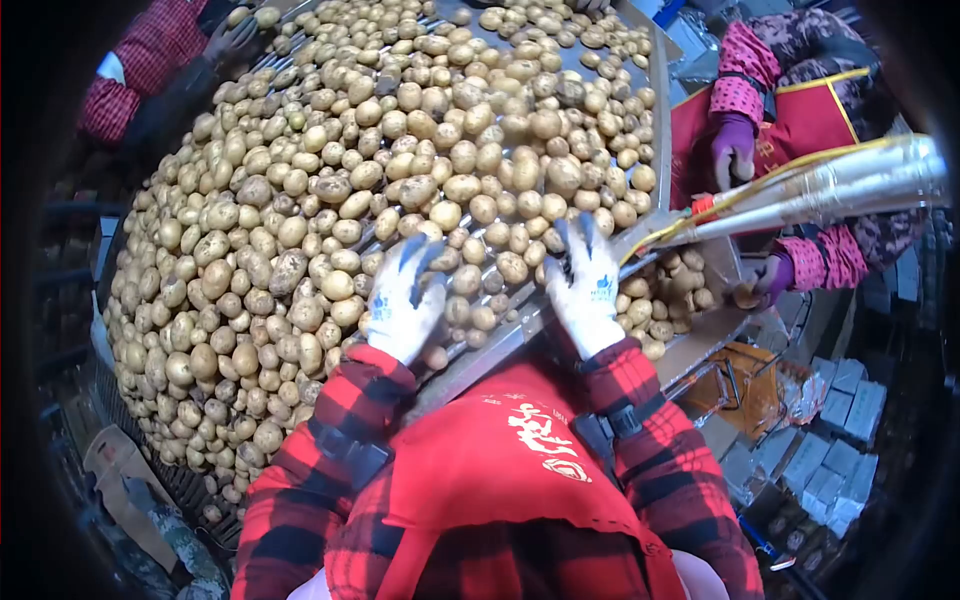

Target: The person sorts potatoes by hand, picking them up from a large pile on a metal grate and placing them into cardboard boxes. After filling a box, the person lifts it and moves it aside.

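Note:
Both my hands wear white gloves with dark blue fingertips and rest at the near edge of a big heap of potatoes. My left hand lies among the potatoes with its fingers apart, holding nothing that I can see. On the right, my right hand has its fingers spread beside the metal rim, close to several potatoes, and grips none. Between the two hands, loose potatoes lie on a slatted metal surface. More potatoes fill a compartment just right of my right hand.
A co-worker in purple gloves is at the right, near a bundle of plastic-wrapped poles. Another person's dark-gloved hand is at the upper left. An orange crate and stacked grey boxes stand at the lower right.

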The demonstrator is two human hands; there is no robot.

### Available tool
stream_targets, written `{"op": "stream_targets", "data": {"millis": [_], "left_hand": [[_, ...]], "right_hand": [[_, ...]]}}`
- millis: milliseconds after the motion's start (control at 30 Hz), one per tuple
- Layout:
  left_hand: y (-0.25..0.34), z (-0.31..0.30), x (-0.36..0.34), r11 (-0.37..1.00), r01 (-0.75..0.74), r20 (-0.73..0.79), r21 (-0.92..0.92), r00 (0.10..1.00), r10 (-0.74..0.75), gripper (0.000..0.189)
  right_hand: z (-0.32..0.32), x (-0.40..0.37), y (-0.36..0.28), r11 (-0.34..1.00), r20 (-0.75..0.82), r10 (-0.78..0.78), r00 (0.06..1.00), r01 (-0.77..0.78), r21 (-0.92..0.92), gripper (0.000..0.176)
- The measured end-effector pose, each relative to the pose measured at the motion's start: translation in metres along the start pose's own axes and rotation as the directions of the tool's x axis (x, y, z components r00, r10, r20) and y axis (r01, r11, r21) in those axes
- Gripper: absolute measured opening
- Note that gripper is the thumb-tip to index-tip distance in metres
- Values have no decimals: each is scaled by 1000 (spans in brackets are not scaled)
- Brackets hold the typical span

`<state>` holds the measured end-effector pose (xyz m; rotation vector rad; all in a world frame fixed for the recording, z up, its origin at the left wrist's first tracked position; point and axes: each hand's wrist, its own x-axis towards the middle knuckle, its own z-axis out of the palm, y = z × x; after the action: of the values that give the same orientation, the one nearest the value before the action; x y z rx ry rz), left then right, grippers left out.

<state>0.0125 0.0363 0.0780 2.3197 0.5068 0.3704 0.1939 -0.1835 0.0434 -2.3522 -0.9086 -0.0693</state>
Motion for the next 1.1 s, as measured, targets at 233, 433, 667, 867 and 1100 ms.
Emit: {"op": "stream_targets", "data": {"millis": [233,433,667,867,1100], "left_hand": [[-15,9,100,889,-183,156,419,979,128,54],[-73,41,199,739,-291,252,608,953,169,56],[-133,4,287,581,-150,98,800,988,121,62],[-172,-16,306,579,-22,-27,815,997,75,66],[-202,-63,241,700,322,-205,638,947,-248,66]], "right_hand": [[53,98,11,947,152,117,982,-64,-316,77],[114,187,-26,872,90,-243,966,258,-416,56],[173,314,-25,819,98,-408,908,411,-401,47],[175,339,4,756,129,-517,846,522,-395,52],[97,185,-9,858,245,-452,858,493,-144,47]]}}
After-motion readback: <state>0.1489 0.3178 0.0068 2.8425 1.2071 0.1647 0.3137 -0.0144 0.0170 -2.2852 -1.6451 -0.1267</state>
